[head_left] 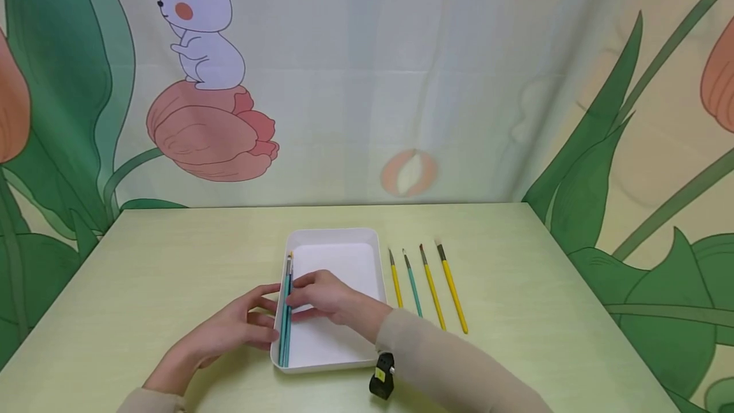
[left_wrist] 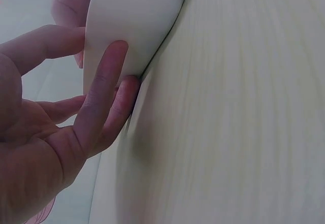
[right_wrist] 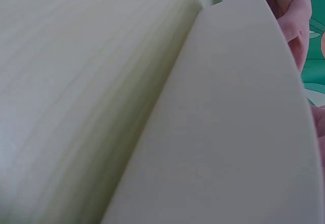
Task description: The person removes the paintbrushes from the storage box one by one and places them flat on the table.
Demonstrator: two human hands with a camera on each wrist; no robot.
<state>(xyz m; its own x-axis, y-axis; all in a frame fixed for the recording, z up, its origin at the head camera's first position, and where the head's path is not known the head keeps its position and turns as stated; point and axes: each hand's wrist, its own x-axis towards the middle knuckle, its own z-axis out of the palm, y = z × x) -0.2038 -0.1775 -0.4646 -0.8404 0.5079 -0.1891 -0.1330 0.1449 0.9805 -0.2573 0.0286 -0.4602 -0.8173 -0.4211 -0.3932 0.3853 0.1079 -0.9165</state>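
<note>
A white tray (head_left: 338, 336) stands on the table, with slim teal-handled paintbrushes (head_left: 285, 330) lying side by side along its left wall, bristles toward the far end. My right hand (head_left: 323, 298) reaches over the tray from the right, its fingertips at the right side of those brushes. Outside the left wall is my left hand (head_left: 235, 324), fingers extended and spread. In the left wrist view the left fingertips (left_wrist: 118, 49) rest against the tray's outer side (left_wrist: 137, 16). The right wrist view mostly shows the tray's outer wall (right_wrist: 218, 122); the right fingertips are hidden there.
Right of the tray lie several more paintbrushes in a spaced row: a short yellow one (head_left: 395, 282), a teal one (head_left: 413, 285), and longer yellow ones (head_left: 453, 289). The right forearm (head_left: 453, 362) crosses the tray's near right corner. A printed curtain (head_left: 367, 81) hangs behind the table's far edge.
</note>
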